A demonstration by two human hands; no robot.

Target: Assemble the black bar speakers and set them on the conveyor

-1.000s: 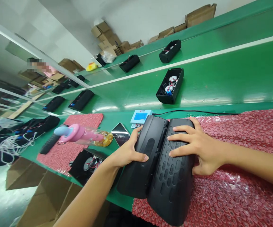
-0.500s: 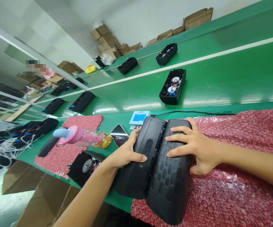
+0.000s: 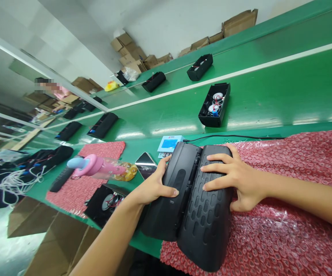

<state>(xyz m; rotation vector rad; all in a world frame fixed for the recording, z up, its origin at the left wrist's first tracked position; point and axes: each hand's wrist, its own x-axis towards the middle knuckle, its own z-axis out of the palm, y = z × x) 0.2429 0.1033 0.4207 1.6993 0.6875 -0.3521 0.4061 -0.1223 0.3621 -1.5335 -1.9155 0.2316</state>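
My left hand [image 3: 157, 184] is closed around the smooth black speaker housing half [image 3: 175, 195], thumb on its face and fingers over the far edge. Beside it lies the other black half, a speaker shell with slotted grille openings [image 3: 207, 222]. My right hand [image 3: 234, 178] grips that shell, its fingers spread over the top and the thumb at the right side. The two halves sit edge to edge, with small clips along the seam between them. Red bubble wrap [image 3: 269, 237] lies under the grille shell. Just beyond is a light-blue tester box [image 3: 170, 143] with a screen.
An open housing with round drivers [image 3: 215, 105] sits on the green conveyor [image 3: 269, 92], with more black housings farther along. Left of my hands are a phone [image 3: 145, 165], a pink bottle [image 3: 102, 167], an open housing [image 3: 104, 205] and white cables [image 3: 16, 184]. A person [image 3: 53, 88] is far left.
On the conveyor's near lane the open housing has shifted slightly right; one on the far lane has moved slightly left. My hands and the two speaker halves hold nearly the same position.
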